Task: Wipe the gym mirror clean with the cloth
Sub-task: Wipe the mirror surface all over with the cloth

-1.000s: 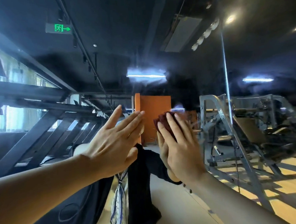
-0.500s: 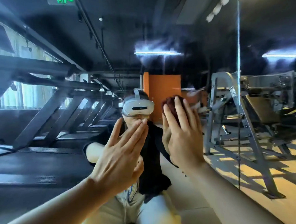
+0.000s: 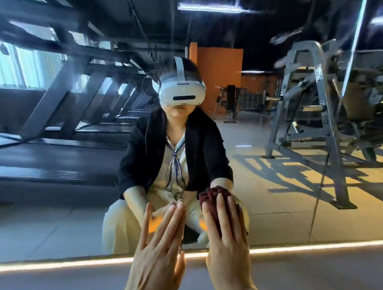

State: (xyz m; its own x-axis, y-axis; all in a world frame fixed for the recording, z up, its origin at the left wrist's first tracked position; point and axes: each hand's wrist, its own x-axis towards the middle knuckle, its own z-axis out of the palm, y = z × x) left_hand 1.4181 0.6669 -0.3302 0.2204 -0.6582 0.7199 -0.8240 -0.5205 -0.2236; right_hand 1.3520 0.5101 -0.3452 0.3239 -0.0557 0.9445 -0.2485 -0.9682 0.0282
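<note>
Both hands are now seen lower on the mirror; the cloth is pressed flat under the right hand, the left hand spread open.

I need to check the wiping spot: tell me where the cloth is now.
The cloth is low on the mirror, just above its lit bottom edge, pressed flat under the right hand, beside the left hand.

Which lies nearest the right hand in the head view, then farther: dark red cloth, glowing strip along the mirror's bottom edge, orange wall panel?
1. Dark red cloth, under the right hand.
2. Glowing strip, low, beside the wrist.
3. Orange wall panel, reflected, up high.
</note>
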